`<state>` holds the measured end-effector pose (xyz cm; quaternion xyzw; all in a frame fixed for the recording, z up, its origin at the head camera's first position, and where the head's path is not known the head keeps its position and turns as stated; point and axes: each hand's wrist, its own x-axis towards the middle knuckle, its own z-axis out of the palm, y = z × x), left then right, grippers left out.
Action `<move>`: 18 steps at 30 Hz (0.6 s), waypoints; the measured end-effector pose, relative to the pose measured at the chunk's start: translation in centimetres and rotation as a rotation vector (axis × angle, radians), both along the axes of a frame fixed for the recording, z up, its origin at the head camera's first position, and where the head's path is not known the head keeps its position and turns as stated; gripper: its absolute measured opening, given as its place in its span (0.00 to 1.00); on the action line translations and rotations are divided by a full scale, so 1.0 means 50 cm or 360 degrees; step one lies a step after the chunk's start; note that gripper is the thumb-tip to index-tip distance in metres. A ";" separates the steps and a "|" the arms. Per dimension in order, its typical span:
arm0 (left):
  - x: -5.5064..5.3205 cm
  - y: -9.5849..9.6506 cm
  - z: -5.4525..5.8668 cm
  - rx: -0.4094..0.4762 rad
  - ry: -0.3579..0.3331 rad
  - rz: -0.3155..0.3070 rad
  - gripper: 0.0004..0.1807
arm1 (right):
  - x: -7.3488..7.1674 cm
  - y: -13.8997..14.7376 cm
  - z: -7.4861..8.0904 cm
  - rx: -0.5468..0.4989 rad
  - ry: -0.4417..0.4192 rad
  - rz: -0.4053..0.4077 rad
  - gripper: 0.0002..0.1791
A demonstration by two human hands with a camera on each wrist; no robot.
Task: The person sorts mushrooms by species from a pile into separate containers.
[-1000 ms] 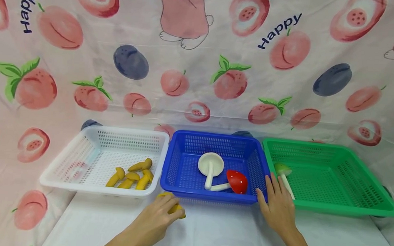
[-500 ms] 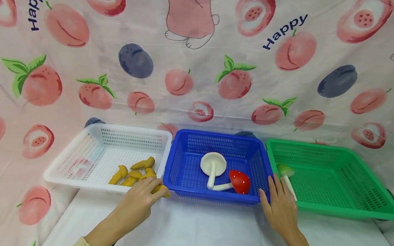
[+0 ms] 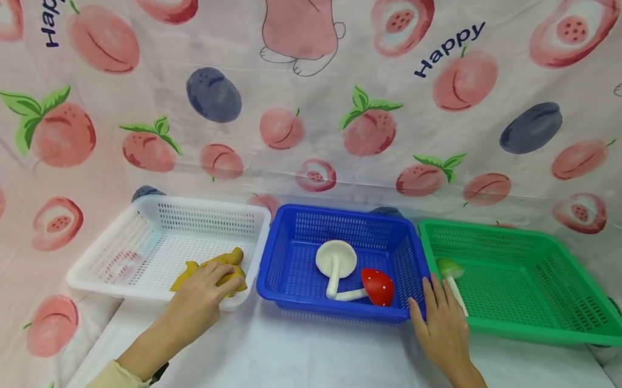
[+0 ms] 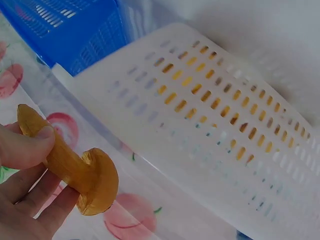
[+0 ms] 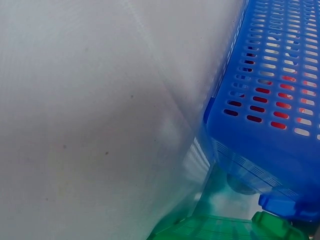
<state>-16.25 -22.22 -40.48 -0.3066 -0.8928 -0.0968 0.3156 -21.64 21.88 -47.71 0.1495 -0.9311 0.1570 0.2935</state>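
My left hand (image 3: 195,297) is over the near side of the white basket (image 3: 117,290). Between thumb and fingers it pinches a yellow-brown toy mushroom (image 4: 70,167) by the stem, the cap pointing away from the palm in the left wrist view. Other yellow-brown mushrooms (image 3: 237,255) lie in that basket, partly hidden behind the hand. My right hand (image 3: 441,329) rests with extended fingers on the adjoining rims of the blue basket (image 3: 329,308) and the green basket (image 3: 547,332). The right wrist view does not show this hand.
Inside the blue basket lie a white mushroom (image 3: 335,260) and a red mushroom with white dots (image 3: 377,287). A green-capped mushroom (image 3: 449,267) leans in the green basket's left side. The baskets stand in a row on a white-covered table (image 3: 297,363), before a fruit-print cloth (image 3: 307,102).
My left hand has carried the yellow-brown mushroom leftward from in front of the blue basket to over the white basket. The right hand has stayed at the rims.
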 end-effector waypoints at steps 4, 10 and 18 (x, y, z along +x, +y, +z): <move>-0.007 -0.018 0.002 -0.0007 0.0001 0.0030 0.31 | -0.001 0.001 -0.001 -0.0002 0.0014 0.0002 0.31; -0.020 -0.051 0.002 0.0000 0.0018 0.0059 0.31 | -0.003 0.000 -0.002 0.0022 -0.0006 -0.0003 0.32; -0.032 -0.097 0.005 0.0004 -0.0038 0.0135 0.27 | 0.000 0.000 0.000 0.0004 -0.0007 -0.0007 0.31</move>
